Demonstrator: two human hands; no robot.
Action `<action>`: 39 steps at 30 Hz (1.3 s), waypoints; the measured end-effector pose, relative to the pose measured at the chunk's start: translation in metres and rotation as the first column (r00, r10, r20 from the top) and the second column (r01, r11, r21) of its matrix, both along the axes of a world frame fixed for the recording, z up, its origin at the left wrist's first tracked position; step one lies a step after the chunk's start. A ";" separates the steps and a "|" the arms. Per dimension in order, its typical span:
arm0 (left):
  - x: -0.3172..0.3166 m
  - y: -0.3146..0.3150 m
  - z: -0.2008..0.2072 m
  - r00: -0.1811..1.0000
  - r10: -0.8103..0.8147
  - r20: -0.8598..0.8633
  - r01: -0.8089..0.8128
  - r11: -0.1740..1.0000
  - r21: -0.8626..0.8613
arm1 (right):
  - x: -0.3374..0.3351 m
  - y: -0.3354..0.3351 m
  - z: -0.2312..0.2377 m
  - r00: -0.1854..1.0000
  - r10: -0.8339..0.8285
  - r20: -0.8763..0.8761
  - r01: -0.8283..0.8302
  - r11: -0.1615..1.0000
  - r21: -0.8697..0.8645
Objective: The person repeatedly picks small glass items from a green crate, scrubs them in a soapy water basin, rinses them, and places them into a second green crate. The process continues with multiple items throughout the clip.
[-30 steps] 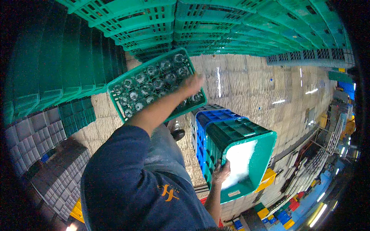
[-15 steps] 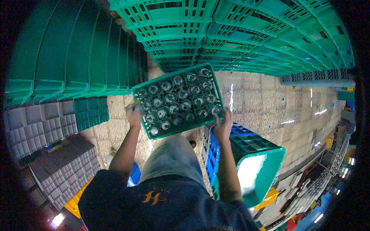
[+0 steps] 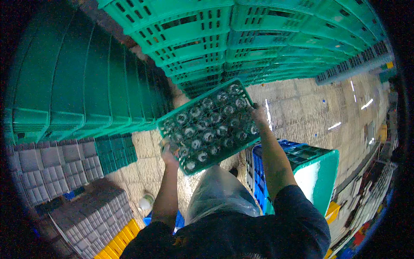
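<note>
Held out level in front of me is a green crate (image 3: 196, 101) filled with rows of round, clear glass pieces (image 3: 208, 136) that look like bottles seen from one end. My left hand (image 3: 169, 153) is closed on its near left end. On the right end, my right hand (image 3: 258, 114) grips the short side, higher up than the left. The fingers of both hands are partly hidden by the crate walls. The crate is turned so that its right end points away from me, close to the tall stacks.
Tall stacks of green crates stand ahead (image 3: 263, 28) and to the left (image 3: 86, 86). Grey crates (image 3: 56, 168) stand at left, with a yellow crate (image 3: 118, 241) below. By my right arm are a blue crate (image 3: 258, 172) and a green one (image 3: 321, 172). Wet-looking floor (image 3: 297, 103) stretches right.
The held crate has turned counterclockwise, its right end swinging farther away. My right hand has moved up along that end; my left is lower in the picture. The view has shifted toward the stacks.
</note>
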State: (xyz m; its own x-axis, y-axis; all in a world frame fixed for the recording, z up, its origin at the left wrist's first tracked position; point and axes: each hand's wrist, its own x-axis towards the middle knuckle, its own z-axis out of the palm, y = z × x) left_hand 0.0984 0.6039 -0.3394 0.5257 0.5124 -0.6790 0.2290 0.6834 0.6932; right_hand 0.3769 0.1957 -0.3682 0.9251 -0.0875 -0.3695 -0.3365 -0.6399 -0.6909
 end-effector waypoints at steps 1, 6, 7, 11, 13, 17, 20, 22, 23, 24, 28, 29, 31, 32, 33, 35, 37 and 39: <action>-0.006 -0.001 0.014 0.998 0.052 0.034 -0.053 0.998 0.045 | -0.009 -0.002 0.010 1.000 0.009 0.010 -0.009 1.000 0.020; -0.089 0.003 0.087 0.992 0.084 -0.094 -0.054 0.958 0.283 | -0.119 0.009 0.059 0.990 -0.020 -0.142 0.004 0.994 -0.114; -0.109 0.008 0.096 0.987 0.084 -0.134 -0.047 0.964 0.262 | -0.149 0.009 0.070 0.979 -0.021 -0.201 -0.001 0.994 -0.109; -0.207 0.031 0.118 0.978 0.065 -0.197 0.002 0.946 0.325 | -0.287 0.002 0.098 0.982 -0.033 -0.186 0.034 0.999 -0.002; -0.256 0.027 0.127 0.971 0.061 -0.232 0.024 0.938 0.347 | -0.342 -0.005 0.099 0.979 -0.038 -0.202 0.037 0.999 -0.009; -0.332 -0.009 0.151 0.975 -0.016 -0.223 0.102 0.918 0.383 | -0.416 -0.031 0.095 0.958 -0.034 -0.285 0.084 0.982 0.167; -0.371 -0.047 0.153 0.978 0.000 -0.209 0.091 0.901 0.425 | -0.459 -0.062 0.096 0.940 -0.053 -0.337 0.119 0.977 0.177; -0.399 -0.059 0.149 0.981 -0.126 -0.150 0.171 0.924 0.343 | -0.498 -0.082 0.099 0.917 -0.081 -0.390 0.131 0.986 0.103; -0.404 -0.058 0.145 0.967 -0.212 -0.142 0.247 0.917 0.313 | -0.513 -0.092 0.098 0.905 -0.098 -0.414 0.145 0.986 0.086; -0.415 -0.057 0.142 0.942 -0.289 -0.173 0.331 0.890 0.315 | -0.538 -0.101 0.099 0.911 -0.131 -0.390 0.178 0.980 0.088; -0.431 -0.039 0.132 0.872 -0.435 -0.225 0.488 0.739 0.464 | -0.626 -0.116 0.092 0.905 -0.253 -0.342 0.296 0.952 0.079; -0.434 -0.040 0.130 0.860 -0.425 -0.284 0.510 0.730 0.454 | -0.651 -0.122 0.089 0.883 -0.297 -0.364 0.334 0.942 0.043; -0.435 -0.048 0.122 0.842 -0.436 -0.317 0.529 0.780 0.334 | -0.678 -0.133 0.086 0.908 -0.209 -0.363 0.239 0.970 0.041; -0.434 -0.055 0.116 0.825 -0.441 -0.355 0.546 0.785 0.294 | -0.694 -0.135 0.083 0.851 -0.326 -0.411 0.369 0.929 0.026; -0.439 -0.064 0.111 0.820 -0.421 -0.387 0.541 0.790 0.287 | -0.716 -0.148 0.079 0.825 -0.369 -0.429 0.394 0.918 -0.031; -0.449 -0.083 0.096 0.813 -0.472 -0.341 0.572 0.759 0.311 | -0.761 -0.167 0.071 0.760 -0.441 -0.477 0.431 0.892 -0.139; -0.458 -0.102 0.079 0.739 -0.473 -0.480 0.637 0.722 0.270 | -0.798 -0.194 0.062 0.768 -0.433 -0.472 0.446 0.890 -0.092; -0.465 -0.125 0.062 0.686 -0.647 -0.331 0.727 0.621 0.292 | -0.831 -0.218 0.055 0.763 -0.466 -0.447 0.482 0.872 -0.085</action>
State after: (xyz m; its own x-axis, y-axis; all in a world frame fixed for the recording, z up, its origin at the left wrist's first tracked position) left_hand -0.3667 0.4792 -0.2770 0.7219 0.2776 -0.6339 0.6659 -0.0294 0.7454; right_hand -0.4540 -0.0220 -0.3130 0.5054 -0.4520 -0.7350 -0.8622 -0.2970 -0.4103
